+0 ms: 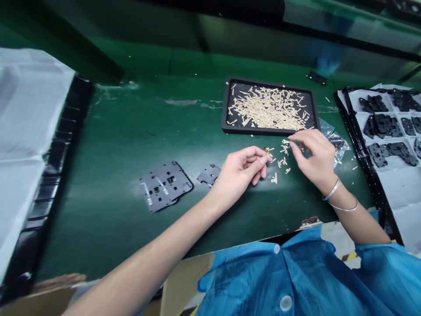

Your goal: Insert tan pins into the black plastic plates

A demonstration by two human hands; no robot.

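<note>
My left hand point(246, 166) is closed, thumb against fingers, on a small gold-coloured piece point(268, 152) that sticks out beyond the fingertips. Most of that piece is hidden. To its right, my right hand point(314, 153) has thumb and forefinger drawn together in a pinch over small cream strips point(283, 162) scattered on the green table. Whatever lies between those fingertips is too small to make out. Left of my left hand is a small dark grey plate point(209, 174), partly covered by the wrist. Further left, larger dark grey plates point(166, 186) with cutouts lie overlapped.
A black tray point(225, 107) heaped with cream strips point(269, 107) stands beyond my hands. A crumpled clear bag point(338, 147) lies behind my right hand. At right, a lined tray point(391, 175) holds black parts point(383, 126). One black part point(316, 78) sits at the back.
</note>
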